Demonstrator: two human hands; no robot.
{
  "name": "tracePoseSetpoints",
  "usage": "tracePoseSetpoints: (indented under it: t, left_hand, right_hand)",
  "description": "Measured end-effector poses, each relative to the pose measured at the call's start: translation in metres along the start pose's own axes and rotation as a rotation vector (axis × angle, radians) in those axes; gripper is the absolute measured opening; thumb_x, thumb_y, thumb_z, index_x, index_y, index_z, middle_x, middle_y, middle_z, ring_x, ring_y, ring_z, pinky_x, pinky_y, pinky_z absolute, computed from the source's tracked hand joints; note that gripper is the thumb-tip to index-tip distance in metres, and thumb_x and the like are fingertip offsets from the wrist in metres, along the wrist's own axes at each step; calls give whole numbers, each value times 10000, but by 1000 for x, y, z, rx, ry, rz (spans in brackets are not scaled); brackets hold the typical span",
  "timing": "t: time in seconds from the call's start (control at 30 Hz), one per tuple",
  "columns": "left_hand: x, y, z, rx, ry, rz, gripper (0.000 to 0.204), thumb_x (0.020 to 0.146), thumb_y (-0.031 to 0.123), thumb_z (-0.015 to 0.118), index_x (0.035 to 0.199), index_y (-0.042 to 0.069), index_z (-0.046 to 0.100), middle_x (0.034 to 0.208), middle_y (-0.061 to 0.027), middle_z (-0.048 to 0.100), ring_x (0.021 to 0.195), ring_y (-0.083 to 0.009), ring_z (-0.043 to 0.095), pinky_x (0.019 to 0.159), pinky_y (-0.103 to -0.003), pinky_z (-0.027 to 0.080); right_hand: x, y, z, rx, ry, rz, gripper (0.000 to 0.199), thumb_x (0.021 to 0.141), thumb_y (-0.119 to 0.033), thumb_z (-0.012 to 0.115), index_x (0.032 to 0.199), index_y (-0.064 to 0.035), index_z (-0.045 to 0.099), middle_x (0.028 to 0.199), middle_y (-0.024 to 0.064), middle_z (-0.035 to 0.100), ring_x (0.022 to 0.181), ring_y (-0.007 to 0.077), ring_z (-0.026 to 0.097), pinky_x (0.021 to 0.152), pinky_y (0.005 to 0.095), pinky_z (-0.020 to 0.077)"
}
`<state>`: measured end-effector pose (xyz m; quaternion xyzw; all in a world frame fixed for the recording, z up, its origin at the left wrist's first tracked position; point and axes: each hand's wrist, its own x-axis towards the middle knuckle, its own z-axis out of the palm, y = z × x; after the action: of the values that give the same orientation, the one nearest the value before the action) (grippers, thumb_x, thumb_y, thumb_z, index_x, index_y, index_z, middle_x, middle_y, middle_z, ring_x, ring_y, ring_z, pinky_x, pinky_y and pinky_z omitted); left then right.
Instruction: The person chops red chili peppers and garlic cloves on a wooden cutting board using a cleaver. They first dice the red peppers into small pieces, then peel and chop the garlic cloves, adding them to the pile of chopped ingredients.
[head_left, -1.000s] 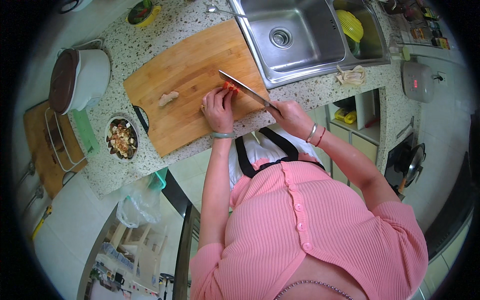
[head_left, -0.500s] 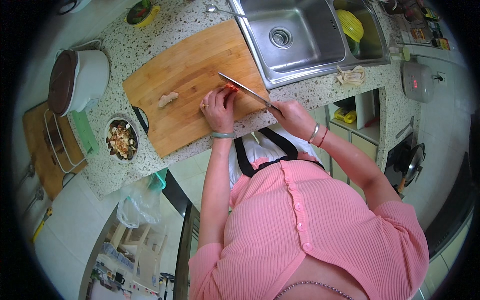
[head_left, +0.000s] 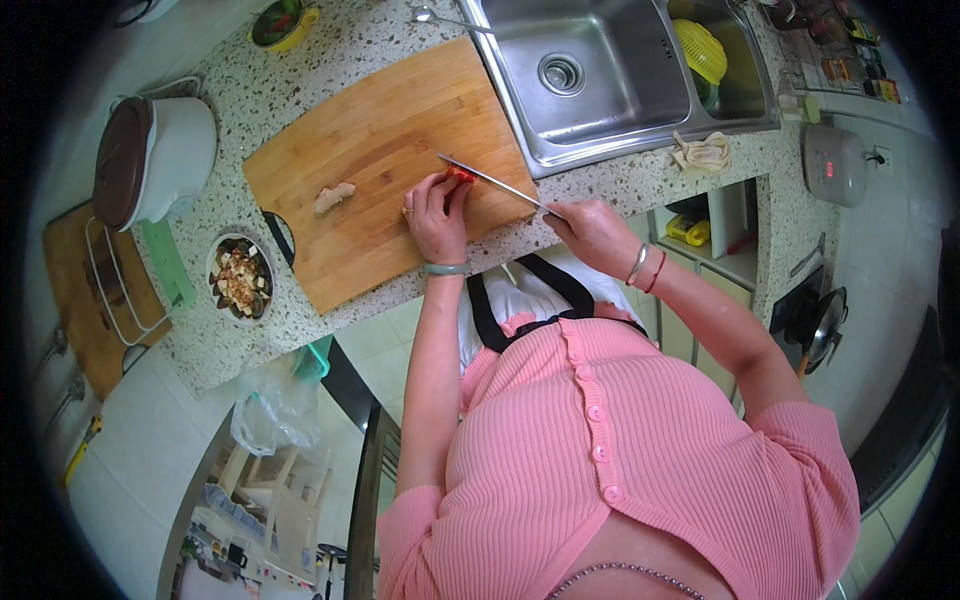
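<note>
L hand (head_left: 437,218) grips red veg (head_left: 462,174) on wooden cutting bd (head_left: 400,115); R hand (head_left: 592,236) clenched on kitchen knife (head_left: 503,185), blade alongside.

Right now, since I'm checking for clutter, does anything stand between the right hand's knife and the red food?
Nothing visible does: the knife in the right hand is beside the red food, which the left hand steadies. The pale piece lies left of that hand.
</note>
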<state>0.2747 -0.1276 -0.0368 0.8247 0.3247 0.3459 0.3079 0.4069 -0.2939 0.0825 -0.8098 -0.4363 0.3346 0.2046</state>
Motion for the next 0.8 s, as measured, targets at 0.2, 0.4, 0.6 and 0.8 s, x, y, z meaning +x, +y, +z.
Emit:
tracePoseSetpoints:
  t: [0.2, 0.4, 0.6, 0.8]
  left_hand:
    - [0, 0, 0, -24, -14, -12, 159, 751, 118, 771, 874, 64, 686, 963, -76, 649, 905, -280, 587, 801, -381, 475]
    - [0, 0, 0, -12, 0, 28, 150, 750, 110, 765, 864, 66, 678, 926, -82, 642, 884, -281, 589, 788, -389, 476]
    - [1, 1, -1, -15, -10, 28, 136, 745, 93, 765, 855, 74, 689, 910, -82, 652, 871, -279, 592, 769, -386, 475]
    - [2, 3, -2, -34, 6, 24, 134, 742, 88, 768, 845, 70, 684, 909, -82, 649, 854, -283, 590, 756, -390, 474]
  right_hand:
    - [6, 4, -5, -52, -54, 21, 257, 933, -225, 560, 858, 7, 644, 730, 249, 622, 699, 427, 618, 646, 499, 502]
    - [11, 5, -3, -105, -75, 20, 254, 929, -218, 564, 834, 5, 642, 720, 246, 624, 695, 424, 622, 646, 497, 504]
    - [15, 17, 28, -93, 21, 7, 217, 923, -214, 566, 898, -10, 636, 730, 238, 631, 702, 416, 630, 639, 504, 507]
    - [19, 24, 38, -56, 65, -9, 199, 924, -216, 568, 933, -26, 630, 738, 232, 634, 700, 413, 631, 622, 503, 509]
